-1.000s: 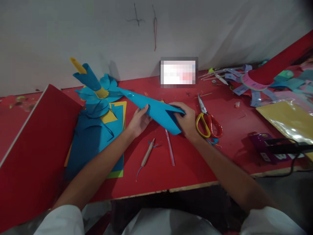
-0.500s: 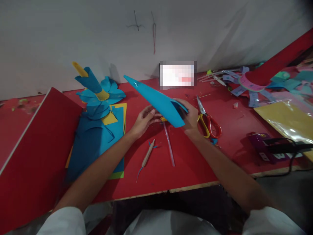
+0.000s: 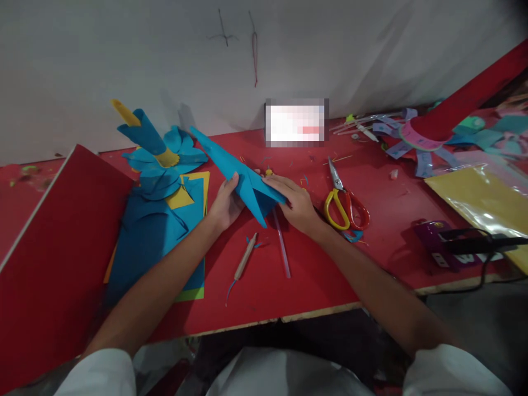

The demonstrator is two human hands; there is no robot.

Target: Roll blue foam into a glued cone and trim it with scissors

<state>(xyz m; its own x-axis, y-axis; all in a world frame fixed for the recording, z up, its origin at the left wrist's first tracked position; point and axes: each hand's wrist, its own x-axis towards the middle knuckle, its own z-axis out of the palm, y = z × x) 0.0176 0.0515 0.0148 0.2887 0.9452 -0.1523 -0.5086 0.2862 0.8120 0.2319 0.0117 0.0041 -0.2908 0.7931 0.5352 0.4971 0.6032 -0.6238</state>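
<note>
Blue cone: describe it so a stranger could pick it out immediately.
Over the red table, find the left hand and right hand. Between them is the blue cone, narrow tip toward the wall; unlike the blue flower at left, it shows no yellow.

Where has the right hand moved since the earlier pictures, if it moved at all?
Yes: the right hand has moved leftward, away from the resting scissors.

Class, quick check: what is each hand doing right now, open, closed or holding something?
Left hand: closed on the blue cone, holding it.
Right hand: against the cone's wide end; whether it grips cannot be told.
</note>
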